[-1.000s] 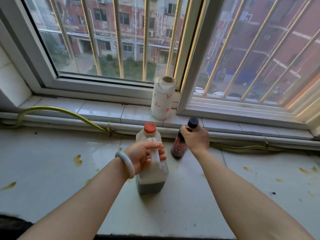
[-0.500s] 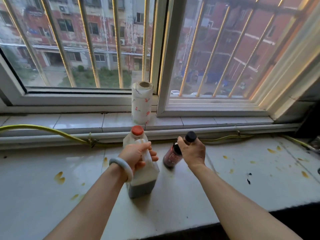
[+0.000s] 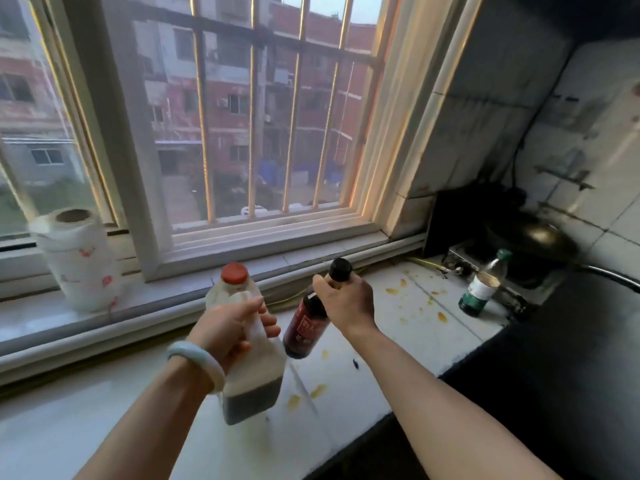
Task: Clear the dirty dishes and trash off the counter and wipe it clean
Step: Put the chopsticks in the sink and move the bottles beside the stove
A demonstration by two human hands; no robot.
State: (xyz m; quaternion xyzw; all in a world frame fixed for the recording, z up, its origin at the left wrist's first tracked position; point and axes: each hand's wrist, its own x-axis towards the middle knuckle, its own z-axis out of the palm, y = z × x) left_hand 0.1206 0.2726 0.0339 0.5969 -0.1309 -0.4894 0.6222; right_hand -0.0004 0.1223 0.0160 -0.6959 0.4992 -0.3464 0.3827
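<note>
Paper towel roll (image 3: 78, 258) at left, on the sill. At centre, my left hand (image 3: 228, 327) has its fingers wrapped round the handle of the red-capped jug (image 3: 251, 386), tilted above the stained counter (image 3: 408, 341). Just right of it, my right hand (image 3: 349, 303) is clamped on the neck of the dark sauce bottle (image 3: 306, 327), also tilted. Risks: the neck grip slips, or the two containers knock together.

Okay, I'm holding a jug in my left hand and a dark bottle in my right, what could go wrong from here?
The right hand grips the dark bottle only at its neck, tilted; it could slip. The jug in the left hand hangs close beside it; they could knock. The green bottle by the stove could get bumped.
</note>
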